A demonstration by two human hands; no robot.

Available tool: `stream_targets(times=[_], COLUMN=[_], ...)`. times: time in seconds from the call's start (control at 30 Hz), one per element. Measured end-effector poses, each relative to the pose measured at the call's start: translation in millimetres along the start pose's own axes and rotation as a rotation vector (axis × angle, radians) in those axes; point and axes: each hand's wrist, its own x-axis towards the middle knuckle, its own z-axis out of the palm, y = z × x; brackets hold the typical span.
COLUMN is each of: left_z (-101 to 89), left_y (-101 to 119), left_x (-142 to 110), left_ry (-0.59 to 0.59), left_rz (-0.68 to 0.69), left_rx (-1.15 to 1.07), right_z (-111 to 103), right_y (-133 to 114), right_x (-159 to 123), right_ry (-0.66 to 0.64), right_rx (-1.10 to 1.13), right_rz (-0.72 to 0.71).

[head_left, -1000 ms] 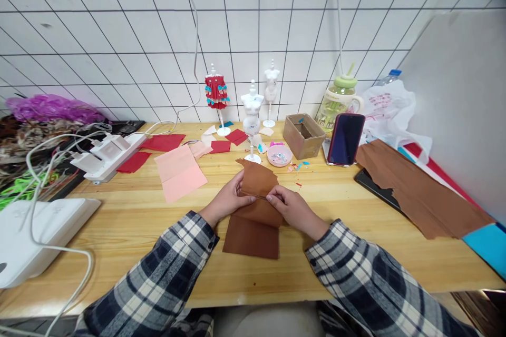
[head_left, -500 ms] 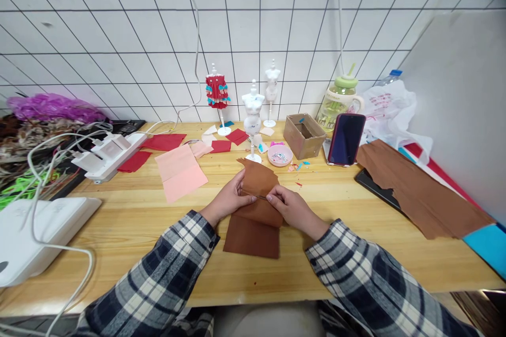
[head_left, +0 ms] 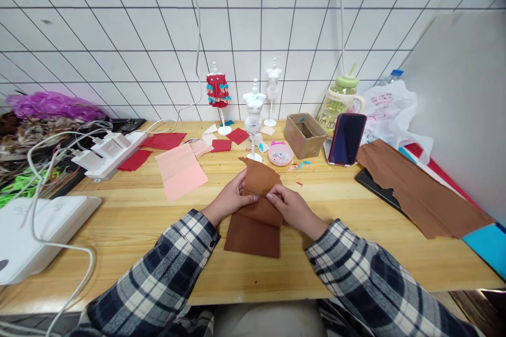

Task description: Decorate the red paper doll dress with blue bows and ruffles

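Observation:
A creased sheet of brown crepe paper [head_left: 255,234] lies over the near middle of the table, its upper part raised between my two hands. My left hand [head_left: 230,199] pinches its left side, thumb on top along a fold. On the other side my right hand [head_left: 291,206] is closed, thumb and forefinger pressed together at the same fold line. The fingers beneath the sheet are hidden. Just beyond the paper stands a bare white mini mannequin [head_left: 253,110]. Beside it is a pink dish [head_left: 280,162] of small shiny bits.
Behind stand a mannequin in a red ruffled dress [head_left: 217,89] and another bare one [head_left: 272,84]. A cardboard box [head_left: 312,145], phone [head_left: 347,139] and brown strip [head_left: 427,195] are right. Pink paper [head_left: 182,171], a power strip [head_left: 114,155] and a white router [head_left: 47,237] lie left.
Almost nothing differs. Both hands keep their grip on the brown crepe paper, and the whole view has shifted very slightly.

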Motion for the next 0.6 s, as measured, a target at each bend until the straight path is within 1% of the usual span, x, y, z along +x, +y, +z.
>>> stream_targets(times=[0.23, 0.4, 0.6], left_z=[-0.2, -1.2, 1.4], left_y=[-0.5, -2.5, 0.0], left_x=[0.4, 1.2, 0.9], left_ry=[-0.028, -0.017, -0.011], left_rz=[0.007, 0.013, 0.018], left_rx=[0.006, 0.022, 0.02], right_z=[1.7, 3.1, 2.7], right_y=[0.8, -2.9, -6.1], right_x=[0.3, 0.1, -0.6], right_ry=[-0.003, 0.004, 0.007], right_rx=[-0.008, -0.009, -0.012], right_rz=[-0.004, -0.014, -0.013])
